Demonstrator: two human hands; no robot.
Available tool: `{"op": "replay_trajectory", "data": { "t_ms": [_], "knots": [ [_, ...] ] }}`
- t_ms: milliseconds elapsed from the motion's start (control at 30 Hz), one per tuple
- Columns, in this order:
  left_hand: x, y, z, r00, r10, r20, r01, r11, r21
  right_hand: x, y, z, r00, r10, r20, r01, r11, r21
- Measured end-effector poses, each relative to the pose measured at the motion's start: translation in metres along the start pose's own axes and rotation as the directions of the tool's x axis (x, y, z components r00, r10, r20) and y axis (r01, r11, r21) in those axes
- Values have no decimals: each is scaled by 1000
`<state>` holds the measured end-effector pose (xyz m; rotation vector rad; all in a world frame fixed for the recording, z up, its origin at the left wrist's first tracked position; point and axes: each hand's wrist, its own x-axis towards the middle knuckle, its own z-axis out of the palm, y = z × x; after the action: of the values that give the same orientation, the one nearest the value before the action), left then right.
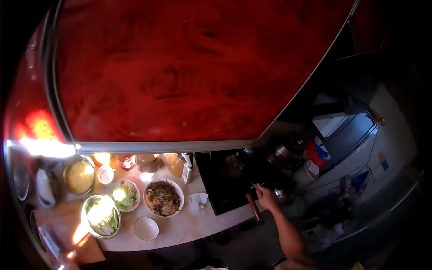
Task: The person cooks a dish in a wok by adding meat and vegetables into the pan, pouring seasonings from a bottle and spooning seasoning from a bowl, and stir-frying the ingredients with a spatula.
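Note:
My right hand [266, 198] reaches in from the lower right over the dark stove [216, 198]. Its fingers are closed around the thin handle of a cooking utensil, whose far end is lost in the dark. Just below the hand, a brown wooden handle [254, 209] sticks out past the counter's front edge; the pan it seems to belong to is too dark to make out. My left hand does not show.
On the pale counter [180, 229] stand a bowl of brown shredded food [164, 198], a plate of chopped greens [126, 195], a bowl of cut green vegetables [103, 218] and a small white bowl [146, 228]. A cutting board [58, 211] lies left. Red cabinets [157, 72] overhang.

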<state>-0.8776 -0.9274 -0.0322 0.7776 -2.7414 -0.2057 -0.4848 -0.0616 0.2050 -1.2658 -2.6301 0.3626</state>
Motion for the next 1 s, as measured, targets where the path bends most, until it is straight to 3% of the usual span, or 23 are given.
{"op": "replay_trajectory", "data": {
  "t_ms": [67, 133, 233, 333, 367, 400, 533, 667, 733, 767, 800, 867, 933, 967, 1000],
  "knots": [
    [-21, 20, -35, 999, 33, 6, -33, 996, -86, -23, -16, -33, 999, 27, 38, -24, 998, -56],
    [-52, 51, -81, 995, 90, 31, -83, 979, -187, -37, -7, -38, 998, -60, 31, 65, 984, -168],
    [-123, 115, -156, 974, 207, 94, -169, 934, -314, -21, -5, -34, 998, 0, 57, 6, 994, -110],
    [-213, 199, -243, 936, 349, -43, -339, 863, -376, 24, 12, -23, 999, 19, 49, -18, 1000, -17],
    [-234, 219, -262, 943, 329, 39, -291, 879, -377, 39, 19, -22, 1000, -14, 12, 15, 999, -37],
    [-243, 229, -270, 952, 236, 196, -189, 954, -232, 49, 24, -20, 999, -42, -21, 41, 998, -56],
    [-314, 287, -314, 921, 342, 186, -208, 836, -507, 74, 44, 2, 993, -105, -52, 105, 994, 3],
    [-348, 323, -325, 862, 473, 183, -328, 795, -511, 37, 63, -7, 981, -195, -17, 196, 977, 87],
    [-352, 332, -318, 796, 539, 274, -307, 751, -584, 3, 55, -44, 987, -151, 48, 148, 987, 55],
    [-356, 343, -320, 779, 536, 324, -335, 794, -508, -14, 49, -64, 987, -132, 97, 130, 991, 25],
    [-356, 345, -313, 716, 617, 326, -396, 744, -538, -25, 46, -76, 983, -113, 147, 116, 993, -6],
    [-365, 358, -303, 643, 753, 137, -477, 534, -698, -37, 49, -73, 977, -82, 196, 82, 997, 6],
    [-362, 361, -293, 513, 834, 202, -600, 517, -611, -25, 53, -48, 985, -127, 116, 122, 991, 46],
    [-367, 368, -295, 487, 858, 162, -573, 454, -682, -10, 53, -34, 988, -147, 44, 144, 987, 71],
    [-370, 378, -299, 495, 834, 243, -476, 494, -727, 7, 49, -22, 986, -163, -24, 164, 982, 95]
  ]
}}
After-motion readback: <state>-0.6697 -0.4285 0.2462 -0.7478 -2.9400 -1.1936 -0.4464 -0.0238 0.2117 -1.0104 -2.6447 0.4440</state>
